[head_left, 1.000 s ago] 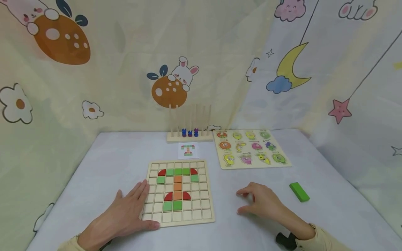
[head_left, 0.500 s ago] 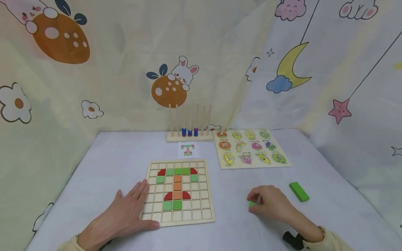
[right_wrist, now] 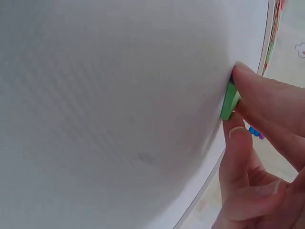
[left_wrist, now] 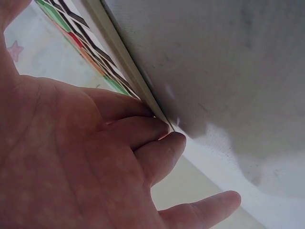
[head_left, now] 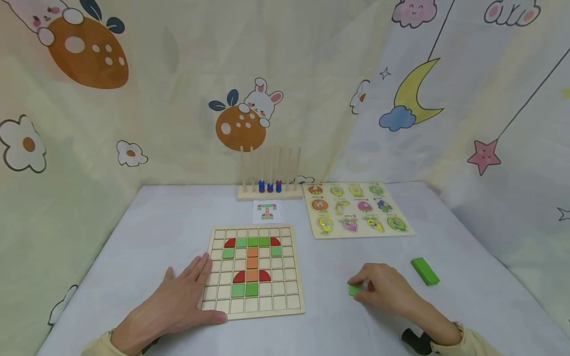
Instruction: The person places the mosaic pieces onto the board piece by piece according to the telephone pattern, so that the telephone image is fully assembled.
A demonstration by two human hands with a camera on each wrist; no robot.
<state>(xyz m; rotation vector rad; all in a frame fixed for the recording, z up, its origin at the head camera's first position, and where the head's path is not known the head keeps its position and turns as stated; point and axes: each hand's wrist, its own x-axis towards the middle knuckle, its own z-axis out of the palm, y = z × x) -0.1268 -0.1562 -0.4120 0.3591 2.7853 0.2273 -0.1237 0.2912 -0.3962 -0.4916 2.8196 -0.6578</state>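
Note:
A square wooden grid board (head_left: 292,302) lies on the table before me, with green and orange squares and red rounded pieces set in a T-like pattern. My left hand (head_left: 175,299) rests at the board's left side, fingers extended along its edge and thumb at the near corner. In the left wrist view, fingertips (left_wrist: 175,142) touch the board's side. Right of the board, my right hand (head_left: 385,291) pinches a small green block (head_left: 354,290) between thumb and fingers. The right wrist view shows that green block (right_wrist: 229,101) held close against the white tabletop.
A longer green block (head_left: 425,271) lies right of my right hand. Behind the board is a small pattern card (head_left: 256,220), then a wooden peg stand (head_left: 249,196) with blue beads. A fruit puzzle board (head_left: 329,236) lies back right. Printed cloth (head_left: 178,99) hangs behind the table.
My right hand moved slightly right and has taken hold of the small green block, which was hidden a second ago. The left hand and board stay put.

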